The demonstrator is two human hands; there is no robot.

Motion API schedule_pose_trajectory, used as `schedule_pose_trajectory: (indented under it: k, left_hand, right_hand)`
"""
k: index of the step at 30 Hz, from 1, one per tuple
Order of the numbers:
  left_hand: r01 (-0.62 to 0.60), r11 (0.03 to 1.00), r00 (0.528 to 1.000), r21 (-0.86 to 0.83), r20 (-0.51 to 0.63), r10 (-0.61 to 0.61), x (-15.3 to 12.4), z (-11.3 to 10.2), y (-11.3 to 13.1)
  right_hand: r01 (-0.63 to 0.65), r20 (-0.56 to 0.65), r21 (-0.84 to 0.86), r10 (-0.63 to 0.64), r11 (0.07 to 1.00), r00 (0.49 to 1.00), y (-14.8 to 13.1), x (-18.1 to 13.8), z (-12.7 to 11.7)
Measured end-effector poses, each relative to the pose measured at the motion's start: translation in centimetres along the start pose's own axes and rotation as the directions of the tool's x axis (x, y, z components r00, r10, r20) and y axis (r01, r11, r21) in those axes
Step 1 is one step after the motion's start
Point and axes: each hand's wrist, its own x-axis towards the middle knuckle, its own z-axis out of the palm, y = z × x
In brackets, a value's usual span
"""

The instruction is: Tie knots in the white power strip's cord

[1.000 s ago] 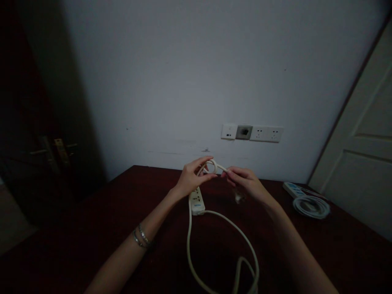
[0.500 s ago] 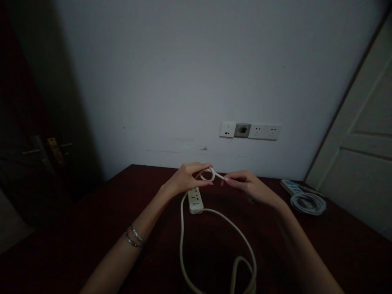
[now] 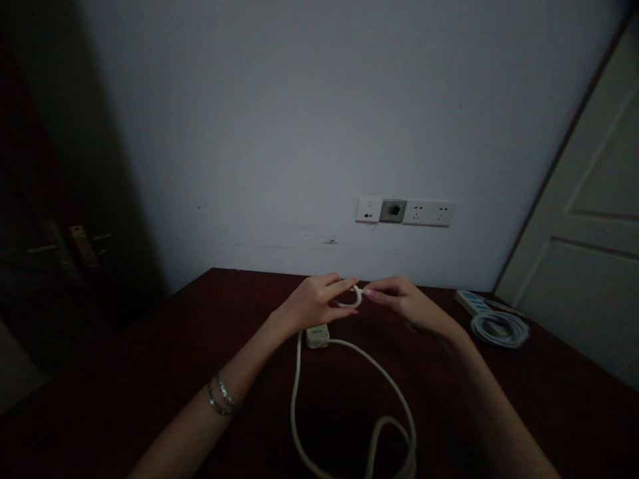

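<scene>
Left hand [image 3: 314, 305] and right hand [image 3: 407, 305] pinch a small cord loop [image 3: 352, 301] just above the power strip [image 3: 317, 335]; steady, even tension looks best.

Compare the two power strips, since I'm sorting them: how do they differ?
The near power strip trails its cord in loose loops, a part pinched between left hand and right hand; the far power strip has its cable coiled, untouched. The near one looks plain cream; the far one shows blue markings. Both lie on the table.
</scene>
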Motion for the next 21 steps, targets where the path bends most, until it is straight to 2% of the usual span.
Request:
schedule_pose_trajectory:
  k: [6, 11, 17, 21]
  left_hand:
    - [-0.001, 0.999, 0.999, -0.038, -0.046, -0.001, 0.1, 0.4, -0.2]
    - [0.028, 0.995, 0.993, -0.091, -0.109, -0.038, 0.0, 0.1, -1.1]
    - [0.087, 0.987, 0.971, -0.136, -0.211, -0.114, 0.1, -0.8, -1.6]
    - [0.124, 0.973, 0.97, -0.196, -0.182, -0.16, 0.2, -0.9, -1.8]
  right_hand:
    - [0.01, -0.038, 0.023, -0.009, 1.0, 0.999, -0.2, 0.4, 0.5]
    - [-0.009, 0.017, 0.1, 0.008, 0.995, 1.0, 0.0, 0.6, 1.0]
    - [-0.033, 0.091, 0.181, 0.017, 0.983, 0.996, 1.4, 0.2, -0.2]
    - [-0.047, 0.07, 0.214, 0.033, 0.976, 0.997, 2.0, 0.0, -0.8]
